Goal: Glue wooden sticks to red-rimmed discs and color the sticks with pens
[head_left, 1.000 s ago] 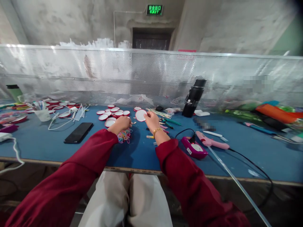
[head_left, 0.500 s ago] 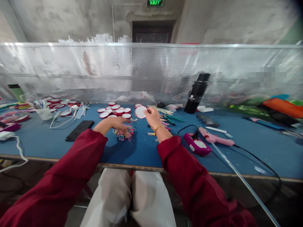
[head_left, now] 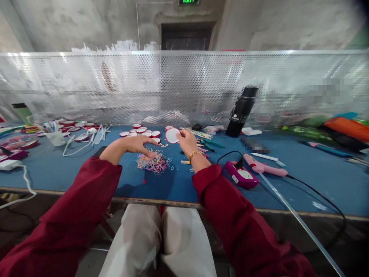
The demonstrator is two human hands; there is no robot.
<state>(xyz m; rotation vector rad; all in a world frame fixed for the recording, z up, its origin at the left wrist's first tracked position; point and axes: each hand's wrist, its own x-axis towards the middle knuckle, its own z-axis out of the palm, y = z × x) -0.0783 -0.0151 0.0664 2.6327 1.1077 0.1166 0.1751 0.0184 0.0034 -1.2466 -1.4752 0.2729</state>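
Observation:
My right hand (head_left: 188, 142) pinches a round white disc with a red rim (head_left: 172, 135) by its right edge, holding it up above the table. My left hand (head_left: 134, 146) hovers with its fingers apart over a tangled heap of small coloured loops (head_left: 155, 163) that look like elastic bands; no object shows in it. Just below the heap lies a small red piece (head_left: 144, 181). More red-rimmed white discs (head_left: 140, 130) are gathered behind my left hand, which covers some of them.
On the right are a purple power box (head_left: 241, 175), a pink glue gun (head_left: 265, 167) with a long clear stick and a cable, and a black bottle (head_left: 242, 111). A white cup (head_left: 55, 138) of tools and a white cable stand left. A perforated metal screen (head_left: 178, 84) closes off the back.
My left hand has risen off the heap and moved slightly left, its fingers stretched out. The heap looks more spread, and the small red piece now shows. My right hand keeps the disc in place.

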